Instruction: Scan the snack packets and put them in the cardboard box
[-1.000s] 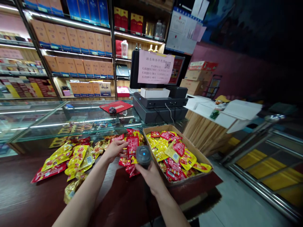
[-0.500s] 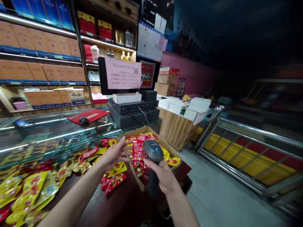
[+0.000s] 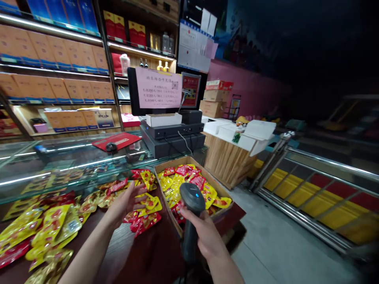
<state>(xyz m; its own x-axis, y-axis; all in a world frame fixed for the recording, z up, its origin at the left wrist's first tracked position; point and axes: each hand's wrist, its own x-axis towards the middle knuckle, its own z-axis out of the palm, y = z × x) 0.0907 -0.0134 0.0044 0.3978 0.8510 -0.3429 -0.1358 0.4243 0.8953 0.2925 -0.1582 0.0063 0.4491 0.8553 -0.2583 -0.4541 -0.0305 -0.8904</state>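
A black barcode scanner [image 3: 192,201] with a blue light is gripped in my right hand [image 3: 204,232], in front of the cardboard box. My left hand [image 3: 124,203] hovers with fingers spread and nothing in it, just above red and yellow snack packets [image 3: 145,223] on the dark table. The open cardboard box [image 3: 166,203] is full of yellow and red packets [image 3: 174,183]; the scanner hides some of them. More yellow, red and gold packets [image 3: 53,227] lie in a loose pile at the left.
A glass counter [image 3: 74,169] runs behind the packets, with a red mat [image 3: 124,141] and mouse. Beyond the box stand a black register [image 3: 174,144] and a monitor with a pink sign [image 3: 160,88]. A metal railing [image 3: 314,157] is at right.
The red packet that was by my left hand and the scanner is no longer there. My left hand has moved left, away from the box. The view has shifted slightly.
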